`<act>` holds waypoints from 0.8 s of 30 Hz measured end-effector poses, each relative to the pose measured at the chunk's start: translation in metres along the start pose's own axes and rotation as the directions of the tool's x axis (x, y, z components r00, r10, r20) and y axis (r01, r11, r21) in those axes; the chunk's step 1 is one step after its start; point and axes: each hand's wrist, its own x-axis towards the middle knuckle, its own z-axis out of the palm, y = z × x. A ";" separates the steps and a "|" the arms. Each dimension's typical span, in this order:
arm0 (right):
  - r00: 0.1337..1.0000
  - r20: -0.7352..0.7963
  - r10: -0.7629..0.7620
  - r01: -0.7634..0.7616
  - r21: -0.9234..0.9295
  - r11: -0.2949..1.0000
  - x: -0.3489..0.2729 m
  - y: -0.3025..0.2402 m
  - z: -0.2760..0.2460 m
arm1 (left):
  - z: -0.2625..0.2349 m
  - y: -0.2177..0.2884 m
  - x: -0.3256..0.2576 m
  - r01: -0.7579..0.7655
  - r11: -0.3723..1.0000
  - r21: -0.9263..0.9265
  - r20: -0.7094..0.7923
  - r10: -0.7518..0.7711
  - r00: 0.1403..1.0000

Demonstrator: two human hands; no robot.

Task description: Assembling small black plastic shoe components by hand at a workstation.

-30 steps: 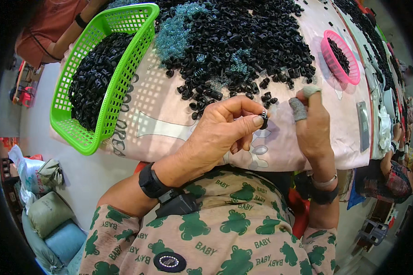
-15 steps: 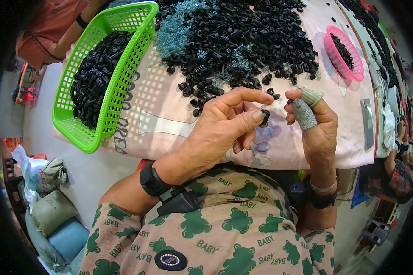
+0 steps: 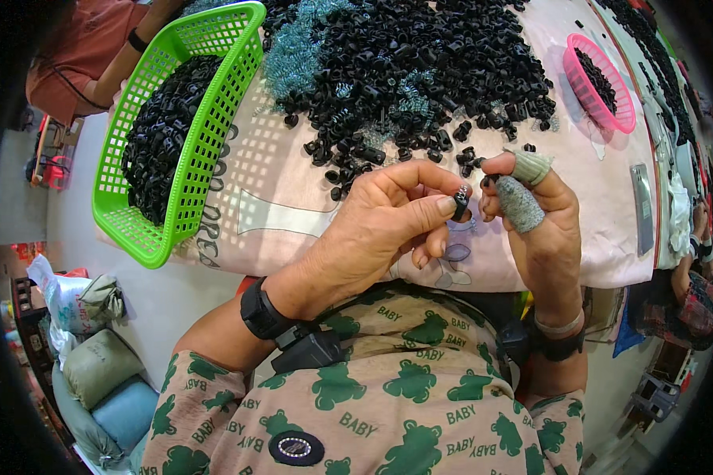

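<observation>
My left hand [image 3: 396, 210] pinches a small black plastic piece [image 3: 460, 207], which looks like a cord-lock body, between thumb and forefinger. A small metal spring [image 3: 462, 191] stands at its top. Close by on the right, my right hand [image 3: 535, 198] wears cloth finger covers [image 3: 521, 204] on thumb and forefinger. Its tips are closed on another small black plastic piece [image 3: 489, 180], mostly hidden by the fingers. Both hands are above the table's near part, a short gap between them. Beyond them lies a large pile of black plastic pieces [image 3: 420, 71] with pale blue springs [image 3: 297, 67] among them.
A green plastic basket [image 3: 206, 166] filled with black pieces stands on the left of the pink table cover [image 3: 293, 182]. At the right sits a pink basket [image 3: 624, 111] holding small black parts, near a phone-like slab [image 3: 642, 207]. Other people's arms show at both sides.
A spring now shows at the top of the black piece in my left hand, by the forefinger. My right fingers have lowered slightly and come nearer to the left hand.
</observation>
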 end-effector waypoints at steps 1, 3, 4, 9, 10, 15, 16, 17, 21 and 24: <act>1.000 0.000 0.001 -0.001 0.000 1.000 0.000 0.000 0.000 | 0.000 0.000 0.000 0.001 1.000 0.000 0.000 -0.001 1.000; 1.000 0.004 0.006 -0.006 0.007 1.000 0.000 -0.001 0.001 | 0.000 0.001 0.000 0.011 1.000 0.010 0.008 -0.011 1.000; 1.000 0.005 0.007 -0.007 0.007 1.000 0.000 -0.001 0.003 | -0.001 0.000 0.000 0.010 1.000 0.009 0.006 -0.010 1.000; 0.997 0.078 -0.009 0.003 0.078 0.997 0.002 0.002 0.004 | -0.002 -0.001 -0.001 -0.029 0.992 0.121 0.027 0.026 0.999; 0.997 0.078 -0.008 0.002 0.078 0.997 0.002 0.002 0.003 | -0.002 0.000 -0.001 -0.028 0.992 0.120 0.027 0.025 0.999; 0.997 -0.014 -0.075 0.070 -0.209 0.975 0.001 -0.003 0.001 | -0.001 0.002 -0.001 0.028 0.993 0.113 0.032 -0.032 0.999; 0.997 -0.013 -0.074 0.070 -0.207 0.976 0.001 -0.005 0.002 | -0.002 0.002 -0.001 0.029 0.993 0.114 0.030 -0.032 0.999; 0.997 -0.005 -0.075 0.072 -0.223 0.972 0.001 -0.006 0.002 | -0.002 0.001 0.000 0.027 0.997 0.077 0.040 -0.030 0.999; 0.998 0.046 -0.034 0.039 -0.113 0.993 0.000 -0.005 -0.002 | -0.002 -0.001 0.001 0.032 0.999 -0.006 0.026 -0.031 0.999; 0.997 0.008 -0.082 0.082 -0.062 0.995 0.000 -0.001 0.002 | -0.004 -0.003 0.002 0.034 0.998 -0.047 0.048 -0.032 0.998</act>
